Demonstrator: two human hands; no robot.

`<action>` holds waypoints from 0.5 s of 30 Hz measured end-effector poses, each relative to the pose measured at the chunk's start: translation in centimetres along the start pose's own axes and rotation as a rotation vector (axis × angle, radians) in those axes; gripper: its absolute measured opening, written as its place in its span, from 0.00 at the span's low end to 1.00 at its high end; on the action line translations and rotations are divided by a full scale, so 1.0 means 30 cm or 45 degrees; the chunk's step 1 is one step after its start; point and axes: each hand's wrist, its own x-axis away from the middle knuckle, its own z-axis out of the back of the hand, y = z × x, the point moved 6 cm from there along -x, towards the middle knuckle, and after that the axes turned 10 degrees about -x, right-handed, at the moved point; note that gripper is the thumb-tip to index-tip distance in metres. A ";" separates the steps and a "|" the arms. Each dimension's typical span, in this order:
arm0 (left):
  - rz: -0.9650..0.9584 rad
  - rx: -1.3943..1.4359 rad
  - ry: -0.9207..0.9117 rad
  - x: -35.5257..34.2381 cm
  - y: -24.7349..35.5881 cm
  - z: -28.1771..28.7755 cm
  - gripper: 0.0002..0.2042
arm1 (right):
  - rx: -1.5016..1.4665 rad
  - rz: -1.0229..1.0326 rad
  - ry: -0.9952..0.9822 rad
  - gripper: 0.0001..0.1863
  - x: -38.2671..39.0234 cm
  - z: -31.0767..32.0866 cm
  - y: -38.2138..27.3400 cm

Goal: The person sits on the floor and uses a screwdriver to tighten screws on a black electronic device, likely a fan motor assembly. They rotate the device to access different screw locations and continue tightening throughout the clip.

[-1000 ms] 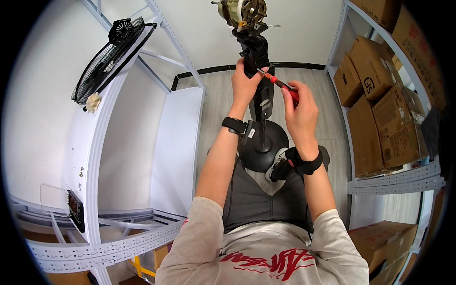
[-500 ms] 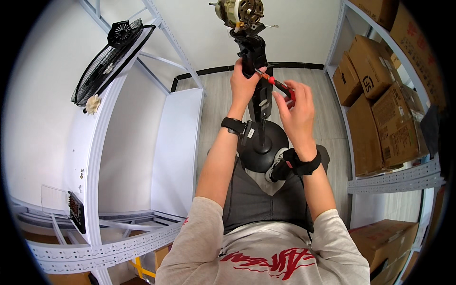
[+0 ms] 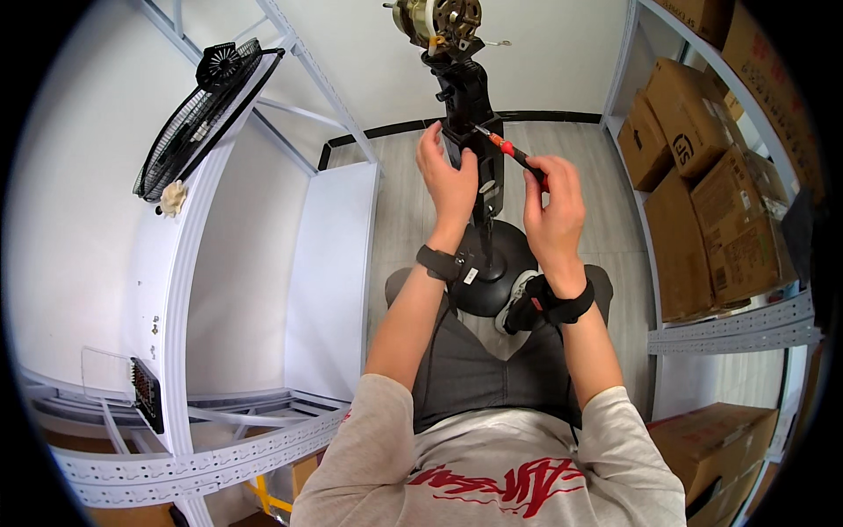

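"Head view: what's done?"
"Guard (image 3: 204,119) off, on left shelf (image 3: 180,281); motor (image 3: 446,22) bare atop post (image 3: 465,95), far centre."
"Remaining?"
"Post work looks unfinished: right hand (image 3: 555,211) pinches screwdriver (image 3: 512,151), tip there; left hand (image 3: 450,186) spread, contact unclear."

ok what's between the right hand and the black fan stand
In the head view, a red-and-black screwdriver spans that stretch, gripped in the right hand, its metal end pointing at the stand.

Bright, even light. Shadows soft. Shelf rail (image 3: 219,466) bowed by fisheye. Corners black. Focus mostly crisp.
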 end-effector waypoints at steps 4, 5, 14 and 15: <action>0.465 0.531 -0.252 0.007 0.006 -0.009 0.14 | -0.007 0.006 -0.007 0.10 0.001 0.008 0.012; 0.595 0.725 -0.350 0.013 0.009 -0.028 0.11 | -0.011 0.000 -0.004 0.10 0.004 0.009 0.018; 0.158 0.143 -0.092 -0.033 -0.028 0.012 0.18 | -0.062 -0.063 0.000 0.10 0.002 -0.031 0.007; 0.035 0.002 -0.040 -0.045 -0.002 0.009 0.22 | -0.060 -0.068 0.000 0.10 0.000 -0.029 0.015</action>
